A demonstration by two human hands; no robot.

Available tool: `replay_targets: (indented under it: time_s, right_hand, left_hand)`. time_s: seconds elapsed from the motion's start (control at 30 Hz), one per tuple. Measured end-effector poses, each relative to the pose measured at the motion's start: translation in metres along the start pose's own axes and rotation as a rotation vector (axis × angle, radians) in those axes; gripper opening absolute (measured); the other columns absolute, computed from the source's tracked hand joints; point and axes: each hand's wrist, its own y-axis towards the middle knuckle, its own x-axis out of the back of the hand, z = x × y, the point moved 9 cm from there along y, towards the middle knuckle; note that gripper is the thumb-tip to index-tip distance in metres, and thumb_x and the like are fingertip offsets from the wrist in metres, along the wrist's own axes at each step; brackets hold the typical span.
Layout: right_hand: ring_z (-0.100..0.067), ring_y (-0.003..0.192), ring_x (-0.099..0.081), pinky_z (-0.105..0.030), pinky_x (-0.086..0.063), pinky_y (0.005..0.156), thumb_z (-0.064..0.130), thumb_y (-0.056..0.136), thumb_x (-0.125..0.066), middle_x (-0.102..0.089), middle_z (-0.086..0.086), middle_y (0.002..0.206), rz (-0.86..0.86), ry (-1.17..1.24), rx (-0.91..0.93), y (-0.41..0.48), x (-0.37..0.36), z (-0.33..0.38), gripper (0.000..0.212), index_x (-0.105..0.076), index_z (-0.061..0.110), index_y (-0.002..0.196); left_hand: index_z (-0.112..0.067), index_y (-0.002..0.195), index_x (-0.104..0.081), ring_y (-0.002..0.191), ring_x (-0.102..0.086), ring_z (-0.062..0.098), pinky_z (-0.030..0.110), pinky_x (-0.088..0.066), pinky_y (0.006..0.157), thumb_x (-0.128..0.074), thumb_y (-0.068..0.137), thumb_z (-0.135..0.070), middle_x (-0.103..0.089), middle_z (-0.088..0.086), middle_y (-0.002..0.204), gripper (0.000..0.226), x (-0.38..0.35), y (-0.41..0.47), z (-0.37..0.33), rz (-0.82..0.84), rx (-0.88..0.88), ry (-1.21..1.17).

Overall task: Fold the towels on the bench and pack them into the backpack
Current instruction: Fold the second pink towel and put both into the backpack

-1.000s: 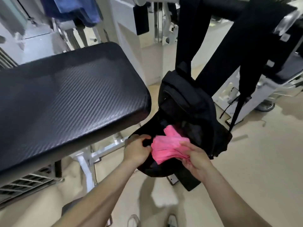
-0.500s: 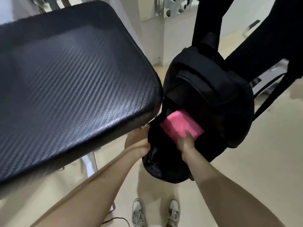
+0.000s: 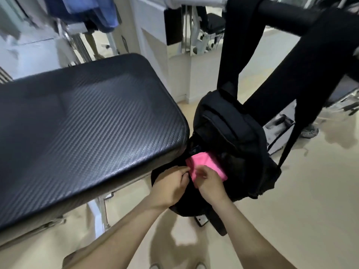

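1. Filling the left half of the view, one black counter [image 3: 77,123] with a woven-look padded top stands bare. Its rounded right corner almost touches the bag.
2. Just below that corner is the left hand [image 3: 171,183]. Its fingers are curled, with thumb and forefinger pinching the dark rim of the bag's opening, right at the towel's left corner.
3. Between the two hands lies one pink towel [image 3: 202,162], folded and tucked partly inside the opening. Its upper part sits under the bag's flap. Its lower edge still shows outside, touching both hands.
4. On the towel's near right edge is the right hand [image 3: 210,182]. The fingers are bent around the pink cloth and the thumb lies on top of it, so this hand holds the towel from below and slightly to the right.
5. One black backpack [image 3: 233,133] hangs beside the counter, clear of the floor [image 3: 291,220], with its open mouth facing the person.
6. Two wide black straps [image 3: 229,55] rise from the backpack's top to one thick black padded bar [image 3: 281,14] at the upper right.
7. At the bottom edge, between the forearms, the toes of two shoes [image 3: 201,265] show on the pale floor.
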Motion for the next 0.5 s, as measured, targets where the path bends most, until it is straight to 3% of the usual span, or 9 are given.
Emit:
replay_targets:
  time_s: [0.07, 0.13, 0.23, 0.33, 0.4, 0.5]
  right_hand:
    - [-0.013, 0.081, -0.061, -0.037, -0.051, 0.084, 0.006, 0.076, -0.047, -0.067, -0.002, 0.093, 0.014, 0.082, 0.059, -0.018, 0.017, 0.035, 0.039, -0.067, 0.014, 0.108]
    - [-0.011, 0.086, -0.065, -0.031, -0.053, 0.083, 0.001, 0.083, -0.048, -0.069, 0.0, 0.098, 0.006, 0.089, 0.144, -0.04, 0.038, 0.076, 0.037, -0.067, 0.016, 0.11]
    - [-0.01, 0.08, -0.069, -0.029, -0.057, 0.078, -0.002, 0.088, -0.047, -0.071, 0.004, 0.096, -0.037, 0.104, 0.286, -0.07, 0.068, 0.133, 0.037, -0.068, 0.022, 0.107]
    - [-0.011, 0.071, -0.069, -0.027, -0.055, 0.068, -0.002, 0.088, -0.046, -0.073, 0.001, 0.095, -0.052, 0.154, 0.412, -0.089, 0.09, 0.183, 0.037, -0.067, 0.021, 0.109]
    - [-0.011, 0.065, -0.068, -0.024, -0.055, 0.063, -0.001, 0.09, -0.045, -0.072, -0.003, 0.097, -0.035, 0.207, 0.479, -0.099, 0.101, 0.215, 0.037, -0.064, 0.019, 0.115]
    - [-0.005, 0.063, -0.065, -0.02, -0.054, 0.061, 0.003, 0.094, -0.046, -0.069, -0.003, 0.101, -0.003, 0.226, 0.541, -0.107, 0.108, 0.256, 0.04, -0.054, 0.026, 0.125]
  left_hand:
    - [-0.028, 0.11, -0.066, 0.101, -0.062, 0.013, 0.031, -0.046, 0.088, -0.037, 0.092, -0.035, -0.071, -0.008, 0.106, 0.035, 0.023, -0.014, -0.023, -0.066, 0.01, -0.091]
    - [-0.033, 0.109, -0.067, 0.088, -0.065, 0.006, 0.029, -0.05, 0.083, -0.041, 0.092, -0.037, -0.073, -0.012, 0.095, 0.032, 0.046, -0.033, -0.044, -0.138, 0.016, -0.243]
    - [-0.022, 0.094, -0.069, 0.071, -0.063, 0.007, 0.03, -0.051, 0.073, -0.048, 0.092, -0.026, -0.069, -0.008, 0.076, 0.021, 0.079, -0.065, -0.09, -0.2, -0.075, -0.361]
    - [-0.029, 0.097, -0.068, 0.073, -0.064, 0.004, 0.025, -0.051, 0.071, -0.053, 0.084, -0.021, -0.07, -0.012, 0.081, 0.021, 0.129, -0.085, -0.134, -0.409, -0.205, -0.3]
    - [-0.026, 0.088, -0.073, 0.075, -0.062, -0.001, 0.017, -0.047, 0.069, -0.055, 0.078, -0.009, -0.069, -0.016, 0.08, 0.027, 0.163, -0.088, -0.153, -0.543, -0.281, -0.281]
    - [-0.026, 0.083, -0.074, 0.075, -0.059, -0.007, 0.004, -0.038, 0.069, -0.054, 0.076, 0.002, -0.065, -0.023, 0.078, 0.035, 0.211, -0.083, -0.16, -0.655, -0.253, -0.325]
